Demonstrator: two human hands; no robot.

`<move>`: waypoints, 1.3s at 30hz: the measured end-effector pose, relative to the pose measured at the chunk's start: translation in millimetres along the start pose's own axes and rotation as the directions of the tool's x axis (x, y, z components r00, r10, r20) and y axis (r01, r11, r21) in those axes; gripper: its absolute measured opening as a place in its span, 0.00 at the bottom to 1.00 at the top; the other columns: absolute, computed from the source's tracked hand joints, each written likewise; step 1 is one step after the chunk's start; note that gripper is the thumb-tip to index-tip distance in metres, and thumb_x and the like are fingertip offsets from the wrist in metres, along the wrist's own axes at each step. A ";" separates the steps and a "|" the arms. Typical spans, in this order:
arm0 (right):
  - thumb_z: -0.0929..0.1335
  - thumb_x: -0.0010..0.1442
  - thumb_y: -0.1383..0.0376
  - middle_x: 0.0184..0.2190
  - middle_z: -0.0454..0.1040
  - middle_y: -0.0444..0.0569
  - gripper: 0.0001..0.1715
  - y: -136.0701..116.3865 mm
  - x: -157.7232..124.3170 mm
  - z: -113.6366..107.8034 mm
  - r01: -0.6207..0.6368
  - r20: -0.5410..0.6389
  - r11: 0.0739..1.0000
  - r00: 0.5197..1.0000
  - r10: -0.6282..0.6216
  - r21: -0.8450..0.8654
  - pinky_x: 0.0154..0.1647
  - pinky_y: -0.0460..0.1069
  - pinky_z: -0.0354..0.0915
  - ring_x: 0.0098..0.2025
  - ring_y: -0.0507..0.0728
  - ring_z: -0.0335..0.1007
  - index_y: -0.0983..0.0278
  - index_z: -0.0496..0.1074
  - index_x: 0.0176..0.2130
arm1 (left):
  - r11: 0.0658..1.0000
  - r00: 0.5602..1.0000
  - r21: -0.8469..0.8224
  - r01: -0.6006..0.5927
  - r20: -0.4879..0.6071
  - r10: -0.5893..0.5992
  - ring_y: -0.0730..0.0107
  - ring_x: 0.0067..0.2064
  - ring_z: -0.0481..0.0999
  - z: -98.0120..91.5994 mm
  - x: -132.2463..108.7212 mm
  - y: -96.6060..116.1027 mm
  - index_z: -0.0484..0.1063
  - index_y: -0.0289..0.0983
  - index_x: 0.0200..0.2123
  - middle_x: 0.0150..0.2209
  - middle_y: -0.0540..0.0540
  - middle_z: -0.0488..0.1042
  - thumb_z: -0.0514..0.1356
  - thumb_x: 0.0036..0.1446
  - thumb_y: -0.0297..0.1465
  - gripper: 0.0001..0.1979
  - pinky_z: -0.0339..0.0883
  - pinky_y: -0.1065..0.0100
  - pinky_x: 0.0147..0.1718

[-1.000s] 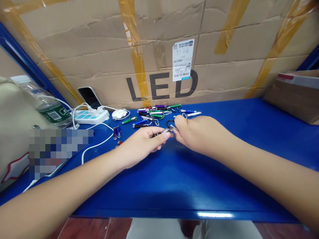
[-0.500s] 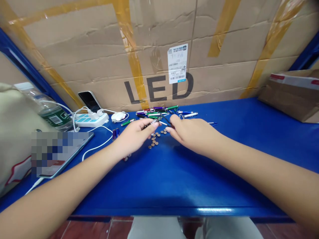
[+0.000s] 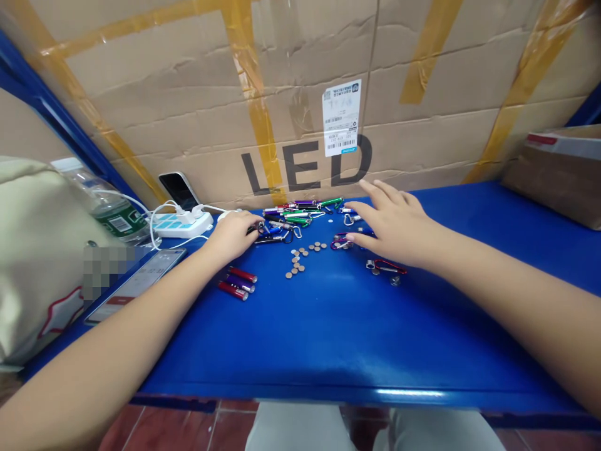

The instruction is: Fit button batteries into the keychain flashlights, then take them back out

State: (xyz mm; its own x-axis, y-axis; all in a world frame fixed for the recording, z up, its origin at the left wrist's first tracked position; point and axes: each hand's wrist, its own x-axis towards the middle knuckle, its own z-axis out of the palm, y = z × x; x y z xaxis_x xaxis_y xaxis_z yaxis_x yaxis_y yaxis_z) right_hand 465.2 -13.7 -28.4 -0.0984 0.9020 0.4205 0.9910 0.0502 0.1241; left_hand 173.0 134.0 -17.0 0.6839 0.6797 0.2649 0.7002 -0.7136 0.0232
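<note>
My left hand (image 3: 233, 235) is closed, a small dark tube (image 3: 260, 227), apparently a mini flashlight, showing at its fingertips; the rest is hidden. Beside it lies a pile of coloured mini flashlights with carabiner clips (image 3: 295, 216). My right hand (image 3: 394, 220) has its fingers spread over the right side of the table, holding nothing visible. Under its thumb is a purple carabiner (image 3: 339, 243); whether they touch I cannot tell. A red carabiner (image 3: 392, 267) lies nearer me. Several button cells (image 3: 300, 266) are scattered between my hands. Red and purple tubes (image 3: 240, 284) lie below my left wrist.
A large cardboard box (image 3: 300, 75) stands behind the blue table (image 3: 319, 351). At left are a power strip (image 3: 183, 224) with white cables, a leaning phone (image 3: 179, 191), a tablet-like device (image 3: 136, 288), a bottle (image 3: 117, 213) and a beige bag (image 3: 37, 238). An open carton (image 3: 558, 169) sits at right.
My hands have moved apart from the middle, left to the left and right to the right. The right hand has let go and its fingers are spread. The view has shifted slightly.
</note>
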 end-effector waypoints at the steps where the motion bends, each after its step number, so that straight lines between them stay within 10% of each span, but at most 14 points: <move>1: 0.60 0.63 0.44 0.71 0.45 0.60 0.39 0.4 -0.6 1.4 -0.002 0.012 1.000 1.000 0.002 0.020 0.62 0.75 0.47 0.71 0.76 0.37 0.61 0.62 0.65 | 1.000 1.000 0.006 0.002 -0.005 -0.002 0.52 0.53 0.71 -5.3 -1.3 0.5 0.73 0.34 0.51 0.51 0.37 0.74 0.55 0.59 0.33 0.19 0.60 0.55 0.56; 6: 0.58 0.55 0.32 0.73 0.34 0.55 0.53 1.5 -2.1 4.2 0.019 0.040 0.995 0.999 -0.023 0.096 0.61 0.80 0.28 0.70 0.81 0.28 0.55 0.52 0.69 | 0.992 0.972 -0.123 -0.009 0.231 0.037 0.58 0.44 0.75 -51.2 -17.3 2.7 0.77 0.38 0.40 0.43 0.44 0.77 0.60 0.56 0.41 0.15 0.66 0.62 0.46; 10: 0.58 0.54 0.31 0.73 0.35 0.57 0.54 -0.3 -2.1 4.9 0.050 0.032 0.992 0.998 -0.054 0.115 0.60 0.81 0.26 0.71 0.80 0.27 0.53 0.52 0.69 | 0.942 0.764 -0.329 0.071 0.625 0.161 0.65 0.40 0.78 -66.7 -28.0 6.6 0.77 0.42 0.40 0.39 0.49 0.80 0.64 0.52 0.39 0.13 0.68 0.71 0.36; 13: 0.57 0.55 0.31 0.73 0.36 0.58 0.53 -4.7 -2.1 4.1 0.080 0.081 0.992 0.993 -0.088 0.102 0.61 0.80 0.30 0.71 0.78 0.26 0.54 0.53 0.69 | 0.931 0.715 -0.353 0.090 0.673 0.186 0.65 0.39 0.80 -60.1 -29.2 10.5 0.77 0.41 0.39 0.38 0.48 0.81 0.63 0.54 0.36 0.10 0.69 0.72 0.35; 23: 0.60 0.66 0.48 0.71 0.48 0.52 0.26 -20.1 -2.7 3.3 0.250 0.170 0.945 0.943 -0.287 0.208 0.61 0.80 0.37 0.71 0.75 0.33 0.47 0.69 0.59 | 0.920 0.913 -0.362 -0.150 0.307 0.270 0.67 0.43 0.76 -49.6 -26.8 36.4 0.77 0.41 0.42 0.44 0.47 0.78 0.59 0.59 0.41 0.13 0.67 0.69 0.43; 39: 0.67 0.61 0.60 0.64 0.63 0.54 0.11 -31.4 0.1 8.6 0.153 0.085 0.948 0.979 -0.183 0.280 0.63 0.75 0.45 0.68 0.72 0.50 0.57 0.80 0.39 | 0.737 0.961 -0.668 -0.103 0.125 0.248 0.71 0.34 0.78 -27.3 -34.7 79.4 0.74 0.35 0.40 0.38 0.46 0.79 0.62 0.57 0.35 0.10 0.71 0.69 0.37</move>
State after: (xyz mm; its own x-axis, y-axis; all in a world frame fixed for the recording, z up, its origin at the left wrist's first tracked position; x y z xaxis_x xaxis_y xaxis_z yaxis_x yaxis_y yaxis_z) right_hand 434.8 -11.5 -40.0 -0.2701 0.9106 0.3129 0.9495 0.3057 -0.0700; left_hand 199.3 49.1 2.0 0.8561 0.4975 0.1403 0.3084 -0.7094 0.6337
